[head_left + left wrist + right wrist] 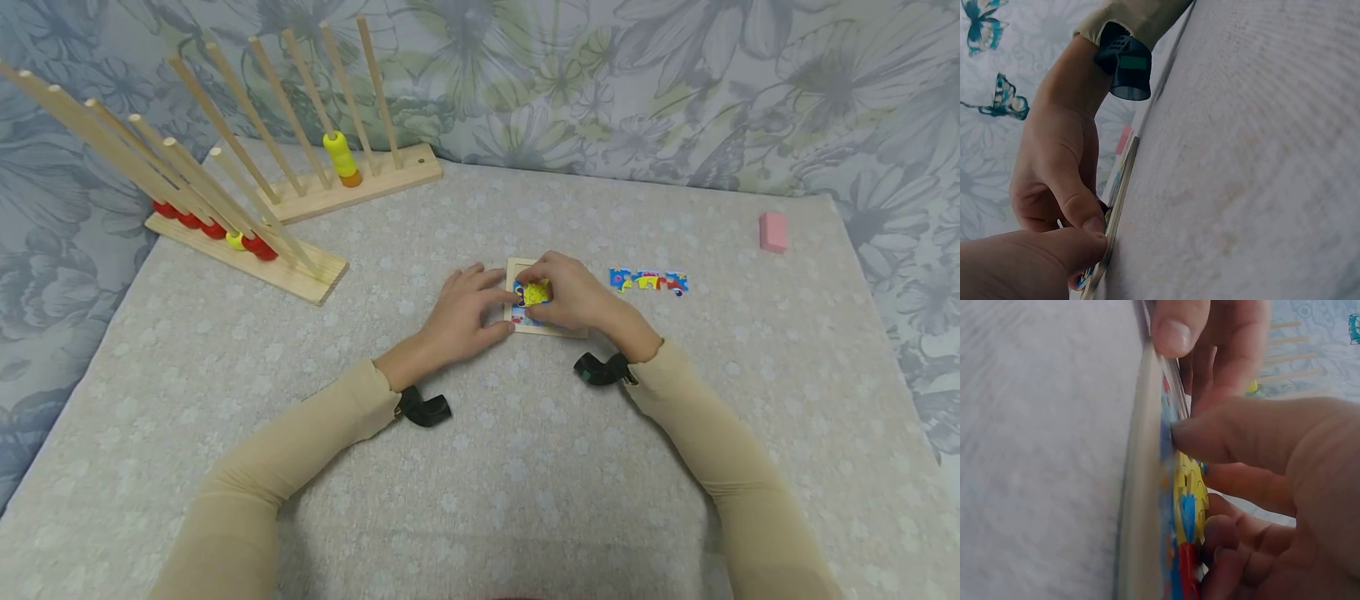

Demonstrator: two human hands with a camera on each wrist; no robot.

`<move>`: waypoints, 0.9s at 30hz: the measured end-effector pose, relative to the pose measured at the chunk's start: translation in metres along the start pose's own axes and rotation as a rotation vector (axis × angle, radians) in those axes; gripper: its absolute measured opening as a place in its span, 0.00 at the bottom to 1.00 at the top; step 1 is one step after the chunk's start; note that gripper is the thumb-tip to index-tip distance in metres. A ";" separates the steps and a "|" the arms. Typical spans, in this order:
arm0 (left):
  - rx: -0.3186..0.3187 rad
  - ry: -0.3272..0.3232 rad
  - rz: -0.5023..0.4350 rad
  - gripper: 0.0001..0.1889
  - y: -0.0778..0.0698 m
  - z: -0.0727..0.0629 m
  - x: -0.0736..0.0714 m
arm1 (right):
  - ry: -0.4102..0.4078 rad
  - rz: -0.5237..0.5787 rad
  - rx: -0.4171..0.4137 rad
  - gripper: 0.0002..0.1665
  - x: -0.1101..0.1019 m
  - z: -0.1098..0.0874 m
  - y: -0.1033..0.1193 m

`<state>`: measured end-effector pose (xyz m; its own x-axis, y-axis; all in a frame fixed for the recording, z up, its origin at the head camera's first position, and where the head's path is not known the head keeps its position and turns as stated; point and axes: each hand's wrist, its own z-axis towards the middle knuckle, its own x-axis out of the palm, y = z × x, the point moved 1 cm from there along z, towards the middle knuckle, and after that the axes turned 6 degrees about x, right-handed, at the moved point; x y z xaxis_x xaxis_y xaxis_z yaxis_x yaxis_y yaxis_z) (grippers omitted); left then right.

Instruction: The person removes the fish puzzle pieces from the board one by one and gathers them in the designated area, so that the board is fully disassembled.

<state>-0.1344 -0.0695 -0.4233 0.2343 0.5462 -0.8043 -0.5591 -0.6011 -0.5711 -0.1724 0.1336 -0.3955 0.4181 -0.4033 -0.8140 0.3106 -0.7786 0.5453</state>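
2 hands work at the tray [551, 331] on my feed, which lies mid-table [480, 500]. From here I see the left hand [468, 312] with fingers spread wide, its thumb at the tray's near left corner and its other fingertips at the left side; I see nothing held in it. The right hand [573, 292] is narrowed about the yellow pieces [536, 292] in the tray, thumb on their near side, fingers on the far side; I cannot tell whether any piece is lifted free.

I judge the puzzle well past its start: the near and middle parts look filled, while bare wood shows at the far left corner. The loose pieces [642, 282], in a short row to the right of the tray, appear to be what remains. The right hand hides part of the tray, so I cannot count the gaps.

As for other holders, the far stand [420, 167] has 6 rods, with yellow beads [340, 153] above an orange bead [350, 179] on 1 of them. The near stand [292, 273], at left, carries red beads [259, 247] and some yellow.
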 end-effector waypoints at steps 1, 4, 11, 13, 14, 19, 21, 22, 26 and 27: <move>0.012 0.001 0.003 0.18 0.000 0.000 0.000 | 0.007 0.006 0.004 0.27 -0.001 0.000 0.000; 0.032 0.009 0.007 0.16 0.001 0.000 0.000 | 0.016 0.021 0.006 0.28 -0.002 -0.001 0.001; 0.026 0.026 0.000 0.17 0.000 0.000 0.000 | 0.005 0.015 -0.008 0.26 -0.001 -0.001 -0.001; 0.021 0.031 -0.001 0.17 0.000 0.000 0.000 | -0.001 0.011 -0.015 0.26 -0.001 -0.001 -0.001; 0.019 0.033 -0.002 0.17 0.000 0.000 0.000 | -0.003 0.009 -0.017 0.26 -0.001 -0.001 -0.001; 0.014 0.036 -0.001 0.17 -0.001 0.000 0.000 | -0.005 -0.002 -0.020 0.26 -0.002 -0.001 0.001; 0.014 0.035 -0.003 0.16 -0.001 0.000 0.000 | -0.005 -0.010 -0.020 0.26 -0.003 -0.002 0.002; 0.014 0.034 -0.004 0.16 -0.001 0.000 0.000 | -0.005 -0.017 -0.021 0.26 -0.003 -0.002 0.002; 0.013 0.027 -0.007 0.16 0.000 0.000 0.000 | -0.006 -0.050 -0.027 0.26 -0.003 -0.003 0.003; 0.012 0.027 -0.006 0.16 0.000 0.000 0.001 | -0.005 -0.058 -0.029 0.26 -0.003 -0.003 0.003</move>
<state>-0.1342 -0.0691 -0.4236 0.2589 0.5339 -0.8049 -0.5670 -0.5906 -0.5741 -0.1703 0.1337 -0.3903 0.3943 -0.3608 -0.8452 0.3585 -0.7865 0.5030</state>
